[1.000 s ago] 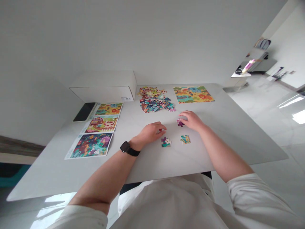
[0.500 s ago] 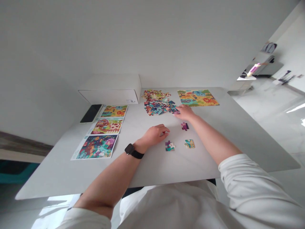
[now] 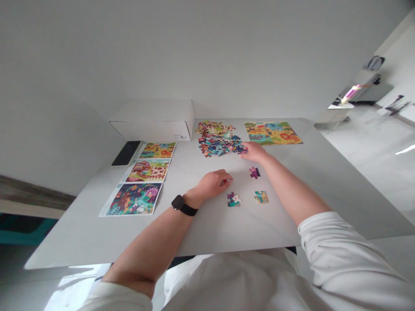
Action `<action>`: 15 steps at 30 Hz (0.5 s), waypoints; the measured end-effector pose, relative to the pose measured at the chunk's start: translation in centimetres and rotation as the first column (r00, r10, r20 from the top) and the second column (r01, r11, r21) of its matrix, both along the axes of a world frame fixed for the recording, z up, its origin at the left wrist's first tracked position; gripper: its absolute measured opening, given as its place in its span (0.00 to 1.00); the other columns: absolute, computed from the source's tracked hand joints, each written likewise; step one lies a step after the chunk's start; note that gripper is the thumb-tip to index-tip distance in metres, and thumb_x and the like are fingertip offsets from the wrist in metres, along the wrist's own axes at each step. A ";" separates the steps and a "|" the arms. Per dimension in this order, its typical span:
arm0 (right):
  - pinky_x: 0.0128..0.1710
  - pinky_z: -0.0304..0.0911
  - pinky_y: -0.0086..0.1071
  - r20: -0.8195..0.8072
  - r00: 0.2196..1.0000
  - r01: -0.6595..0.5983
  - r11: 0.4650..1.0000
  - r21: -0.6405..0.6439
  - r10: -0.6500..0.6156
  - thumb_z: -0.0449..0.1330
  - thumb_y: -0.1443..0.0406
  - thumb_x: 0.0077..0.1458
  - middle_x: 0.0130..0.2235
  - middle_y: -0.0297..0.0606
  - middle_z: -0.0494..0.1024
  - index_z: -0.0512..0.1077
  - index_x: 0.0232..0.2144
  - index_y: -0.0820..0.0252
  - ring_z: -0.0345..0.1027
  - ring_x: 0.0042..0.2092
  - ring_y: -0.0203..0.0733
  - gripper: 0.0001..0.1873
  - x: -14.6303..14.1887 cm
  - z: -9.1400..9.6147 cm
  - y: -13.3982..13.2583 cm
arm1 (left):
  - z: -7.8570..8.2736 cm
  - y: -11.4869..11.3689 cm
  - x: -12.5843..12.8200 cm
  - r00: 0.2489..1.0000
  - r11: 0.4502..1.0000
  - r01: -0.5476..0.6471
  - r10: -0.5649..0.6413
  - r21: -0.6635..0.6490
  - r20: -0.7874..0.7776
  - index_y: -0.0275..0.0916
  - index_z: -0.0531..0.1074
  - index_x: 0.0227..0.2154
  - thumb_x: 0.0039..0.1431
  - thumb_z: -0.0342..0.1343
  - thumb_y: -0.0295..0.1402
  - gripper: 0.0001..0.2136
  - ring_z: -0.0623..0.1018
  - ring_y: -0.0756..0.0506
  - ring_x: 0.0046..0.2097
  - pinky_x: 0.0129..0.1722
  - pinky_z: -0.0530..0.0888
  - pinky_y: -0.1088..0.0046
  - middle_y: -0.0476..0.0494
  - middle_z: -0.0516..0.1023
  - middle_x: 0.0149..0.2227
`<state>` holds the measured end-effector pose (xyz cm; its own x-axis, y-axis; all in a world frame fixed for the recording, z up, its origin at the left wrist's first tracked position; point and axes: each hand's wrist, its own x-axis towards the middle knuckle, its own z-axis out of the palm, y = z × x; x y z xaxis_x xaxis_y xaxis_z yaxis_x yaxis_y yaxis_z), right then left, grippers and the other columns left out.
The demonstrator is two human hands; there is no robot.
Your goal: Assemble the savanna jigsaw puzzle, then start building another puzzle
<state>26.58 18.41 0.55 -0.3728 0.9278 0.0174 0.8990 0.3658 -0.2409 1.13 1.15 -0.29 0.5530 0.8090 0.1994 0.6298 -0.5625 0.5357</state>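
My left hand [image 3: 214, 184] rests on the table with curled fingers, closed around a small, mostly hidden puzzle piece [image 3: 224, 182] with a reddish patch. At the right edge of a heap of puzzle pieces [image 3: 216, 146], my right hand [image 3: 256, 152] has thumb and fingers closed about a pinkish-purple piece [image 3: 244, 149], partly covered. Three loose pieces lie nearer me: a purple one [image 3: 254, 172], a teal and purple one with white [image 3: 234, 199], and a yellow and teal one [image 3: 261, 197].
On the left lies a sheet with three printed pictures [image 3: 145, 170], beside a black phone [image 3: 126, 153]. Behind them a white box [image 3: 151, 125] stands against the wall. A jungle animal picture [image 3: 274, 133] lies at the table's back right.
The view has shifted slightly, moving everything a little to the right. Both hands keep nearly the same places, the right at the heap's edge.
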 end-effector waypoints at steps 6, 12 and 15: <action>0.53 0.72 0.40 -0.119 0.993 -0.006 1.000 0.025 0.009 0.80 0.60 0.49 0.50 0.46 0.84 0.82 0.58 0.56 0.78 0.49 0.52 0.33 2.6 -0.4 -0.7 | 0.0 0.0 0.0 1.000 1.000 0.000 0.000 0.004 0.000 0.42 0.84 0.51 0.71 0.56 0.32 0.13 0.82 0.44 0.41 0.43 0.75 0.69 0.41 0.84 0.44; 0.44 0.72 0.37 -0.421 0.906 0.001 0.997 -0.080 -0.034 0.76 0.58 0.53 0.36 0.39 0.84 0.82 0.32 0.56 0.77 0.38 0.45 0.10 3.6 0.8 -1.9 | 0.0 0.1 0.1 0.999 1.000 -0.024 0.023 0.016 0.048 0.41 0.84 0.51 0.70 0.57 0.31 0.13 0.82 0.44 0.40 0.43 0.75 0.69 0.41 0.84 0.45; 0.42 0.74 0.37 -0.707 0.692 -0.075 0.959 -0.274 -0.147 0.78 0.53 0.51 0.34 0.38 0.84 0.80 0.33 0.56 0.77 0.35 0.42 0.17 3.3 1.9 -3.8 | 0.0 0.4 0.0 0.986 0.994 -0.111 0.111 -0.003 0.121 0.42 0.84 0.51 0.69 0.58 0.33 0.13 0.79 0.46 0.36 0.41 0.75 0.70 0.42 0.84 0.43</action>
<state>29.85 14.64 2.44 -0.3154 0.9487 0.0209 0.4214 0.1598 -0.8927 1.16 1.51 -0.24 0.4314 0.8632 0.2622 0.6195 -0.4947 0.6095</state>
